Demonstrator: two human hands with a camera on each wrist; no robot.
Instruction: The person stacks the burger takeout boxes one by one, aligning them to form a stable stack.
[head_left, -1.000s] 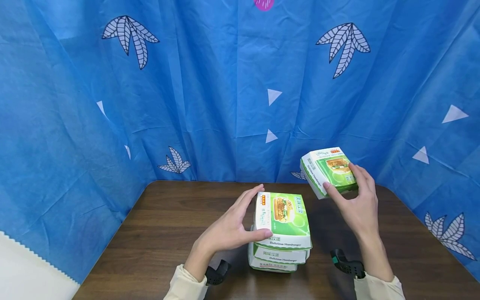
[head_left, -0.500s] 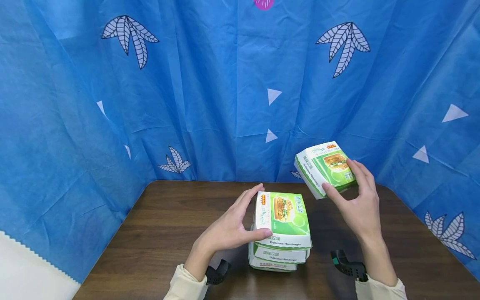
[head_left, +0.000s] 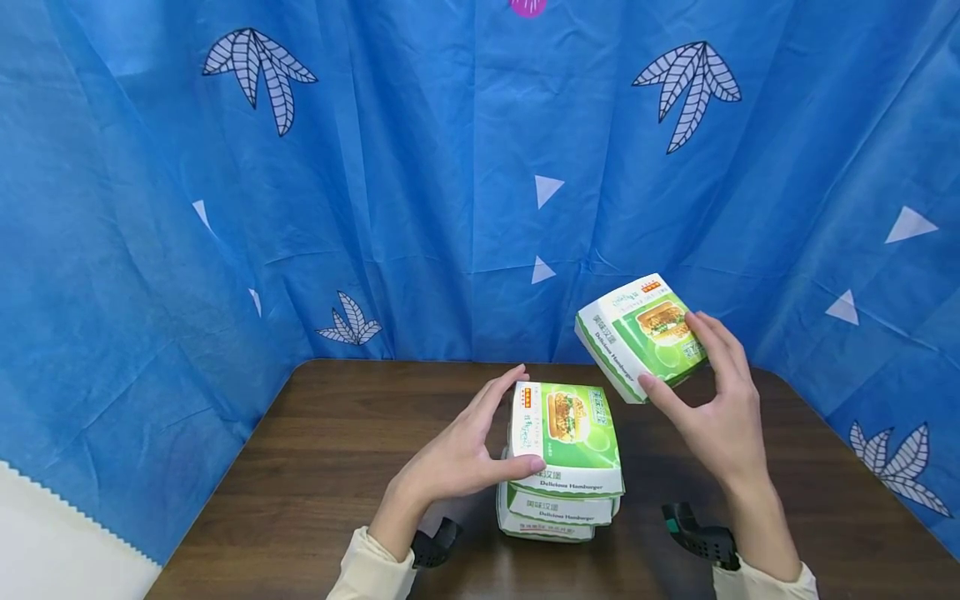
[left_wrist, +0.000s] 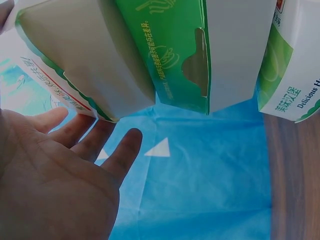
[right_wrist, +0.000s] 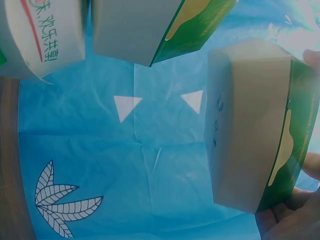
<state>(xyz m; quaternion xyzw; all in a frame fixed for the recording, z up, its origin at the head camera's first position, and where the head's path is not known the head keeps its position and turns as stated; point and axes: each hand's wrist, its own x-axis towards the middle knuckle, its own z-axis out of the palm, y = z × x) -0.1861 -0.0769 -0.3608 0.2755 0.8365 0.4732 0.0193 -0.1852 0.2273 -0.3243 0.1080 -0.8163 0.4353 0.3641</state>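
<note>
My left hand (head_left: 465, 454) grips the top hamburger box (head_left: 568, 442) of a stack, its thumb on the near face and its fingers along the far side. Below it lie a second box (head_left: 566, 509) and a bottom box (head_left: 546, 529), slightly out of line with each other. In the left wrist view, fingertips touch the side of the top box (left_wrist: 80, 55). To the right, another green-and-white hamburger box (head_left: 645, 333) hangs tilted in the air. My right hand (head_left: 727, 417) holds it between thumb and fingers at its near right side, as the right wrist view shows of the box (right_wrist: 250, 130).
The stack stands on a dark wooden table (head_left: 322, 467), with bare wood to its left. A blue patterned curtain (head_left: 420, 183) hangs behind and at both sides. A white surface (head_left: 52, 542) shows at the lower left.
The right hand has brought its box leftward and a little upward, turning it so the far left corner swings nearer the stack. Left hand and stack stay still.
</note>
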